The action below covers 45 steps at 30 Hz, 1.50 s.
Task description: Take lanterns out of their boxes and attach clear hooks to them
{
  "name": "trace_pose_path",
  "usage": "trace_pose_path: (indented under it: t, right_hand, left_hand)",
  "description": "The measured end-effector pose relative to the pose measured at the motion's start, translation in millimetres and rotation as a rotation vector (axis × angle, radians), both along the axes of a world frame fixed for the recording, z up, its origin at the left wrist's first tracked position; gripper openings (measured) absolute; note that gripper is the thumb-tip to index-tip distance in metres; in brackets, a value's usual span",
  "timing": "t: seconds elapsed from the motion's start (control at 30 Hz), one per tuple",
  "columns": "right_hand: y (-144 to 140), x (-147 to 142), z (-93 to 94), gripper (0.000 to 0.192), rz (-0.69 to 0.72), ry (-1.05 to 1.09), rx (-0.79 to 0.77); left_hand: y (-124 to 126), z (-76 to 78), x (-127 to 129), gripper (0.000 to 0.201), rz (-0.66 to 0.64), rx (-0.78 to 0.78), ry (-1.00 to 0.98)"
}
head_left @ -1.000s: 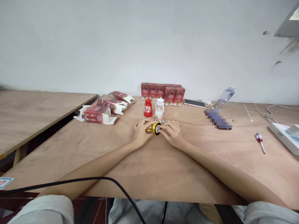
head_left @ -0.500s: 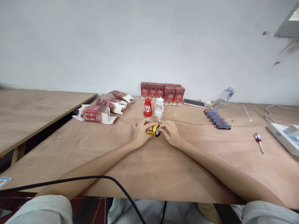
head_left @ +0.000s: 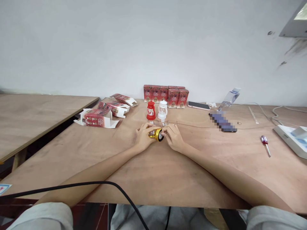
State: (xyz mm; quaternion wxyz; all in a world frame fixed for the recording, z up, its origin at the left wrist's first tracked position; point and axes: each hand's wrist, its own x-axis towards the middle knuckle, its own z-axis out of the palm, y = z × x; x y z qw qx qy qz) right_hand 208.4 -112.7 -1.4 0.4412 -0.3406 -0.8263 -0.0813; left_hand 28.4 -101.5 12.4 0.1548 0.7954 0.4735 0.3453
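Small gold lantern point(head_left: 156, 134) lying on its side at mid-bench, base end turned toward the right, clasped between both hands. Left hand point(head_left: 143, 138) wrapped round the body, fingers closed on it; right hand point(head_left: 174, 138) at the base end, fingertips pinched against the dark round cap there. Exactly which small part sits under those fingertips: too small to tell.

Just beyond, tiny clear loose pieces point(head_left: 164, 123) scattered on the bench point(head_left: 153, 172). Behind those, 1 red lantern point(head_left: 151, 111) and 1 white lantern point(head_left: 162, 110) standing upright side by side. Farther back, a row of red boxes point(head_left: 166, 93) against the wall; opened boxes point(head_left: 105, 111) lying to the left. Off to the right, a phone point(head_left: 199, 105), a water bottle point(head_left: 229, 98) and a red-handled screwdriver point(head_left: 265, 144), well apart from the hands.

Likely risks: cap slipping from the pinch and rolling off; a sweeping wrist scattering the loose pieces nearby; too hard a twist cracking thin plastic.
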Motion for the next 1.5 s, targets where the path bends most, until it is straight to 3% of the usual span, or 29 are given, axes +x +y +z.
trace_pose_path:
  t: [0.4, 0.57, 0.73, 0.87, 0.97, 1.13, 1.23, 1.3, 1.4, 1.5]
  right_hand:
    - [4.3, 1.5, -6.7, 0.015, -0.006, 0.041, -0.019]
    - [7.0, 4.2, -11.6, 0.016, -0.049, 0.19, -0.039]
    - [29.4, 28.0, -13.3, 0.017, -0.321, 0.37, -0.181]
    - [55.3, 48.2, -17.9, 0.015, -0.553, 0.314, -0.33]
    - [71.5, 54.0, -27.2, 0.015, -0.628, 0.25, -0.368]
    - [85.0, 55.4, -36.4, 0.023, -0.614, 0.227, -0.314]
    - [78.7, 53.9, -29.8, 0.021, -0.626, 0.241, -0.27]
    - [67.8, 49.7, -22.5, 0.021, -0.606, 0.245, -0.16]
    - [45.7, 37.5, -12.7, 0.021, -0.444, 0.168, 0.05]
    - [25.7, 22.1, -7.1, 0.018, -0.234, 0.027, 0.142]
  left_hand:
    - [1.3, -2.5, 0.9, 0.039, -0.023, 0.032, -0.01]
    - [4.1, -5.3, 0.1, 0.042, -0.031, 0.041, -0.076]
    - [5.9, -7.0, -0.5, 0.043, -0.02, 0.04, -0.121]
    - [5.3, -6.3, -0.3, 0.042, -0.024, 0.042, -0.133]
    - [4.6, -5.4, -0.4, 0.043, -0.027, 0.032, -0.133]
    - [3.9, -4.6, -0.6, 0.044, -0.03, 0.024, -0.148]
    - [4.0, -4.8, -0.5, 0.044, -0.033, 0.029, -0.148]
    - [4.3, -5.2, -0.4, 0.045, -0.031, 0.033, -0.144]
    - [4.9, -6.1, -0.6, 0.046, -0.02, 0.041, -0.13]
    - [5.4, -6.9, -0.8, 0.044, -0.013, 0.051, -0.114]
